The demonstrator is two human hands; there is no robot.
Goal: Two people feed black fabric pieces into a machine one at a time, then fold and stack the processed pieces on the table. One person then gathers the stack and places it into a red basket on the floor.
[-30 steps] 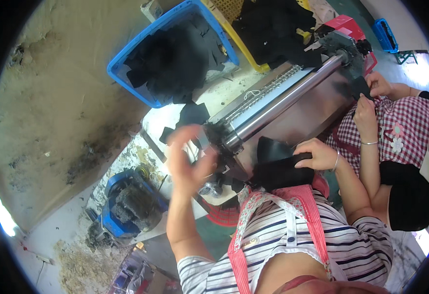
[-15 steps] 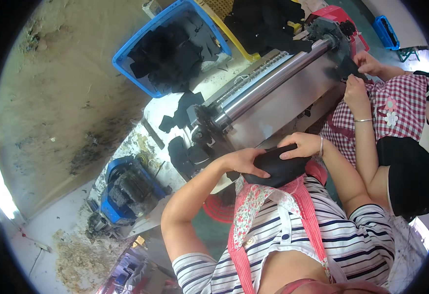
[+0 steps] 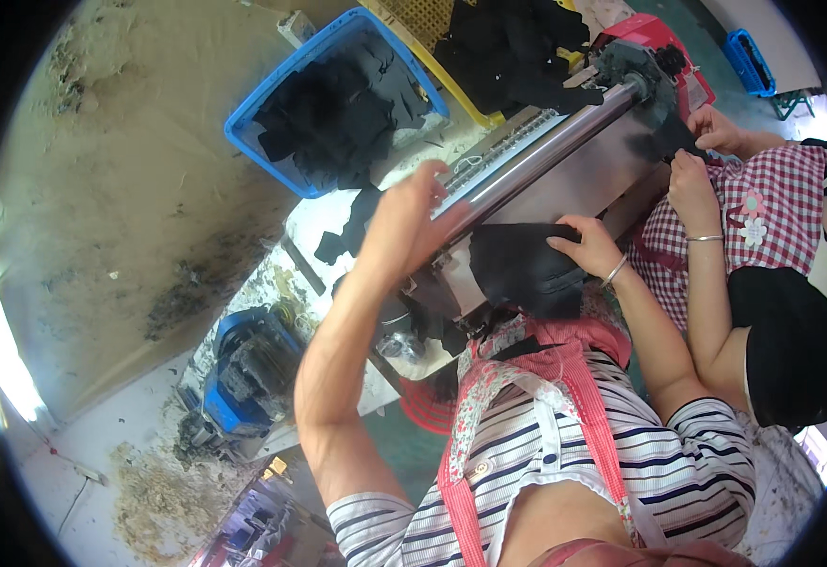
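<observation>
Stained tan panel at far left, then a counter bearing a blue bin of black scraps and a metal roller. Left hand over the roller's near left end, thumb and fingers apart, contact unclear. Right hand with fingers clamped on the right edge of a black sheet, on the near side of the roller.
</observation>
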